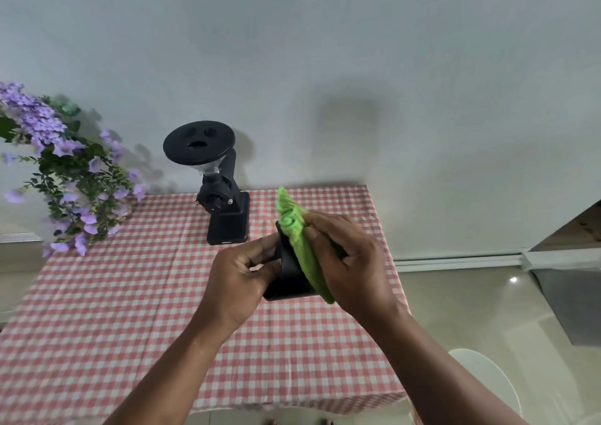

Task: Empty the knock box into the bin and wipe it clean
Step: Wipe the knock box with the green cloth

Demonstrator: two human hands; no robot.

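A plain, pale grey-white painted wall (390, 67) fills the upper view, carrying soft shadows. Against it stands a table under a red-and-white checked cloth (97, 311). A spray of purple flowers with green leaves (65, 177) hangs at the left. To the right, glossy beige floor tiles (471, 311) reflect a bright point of light, below a white skirting board (455, 258).
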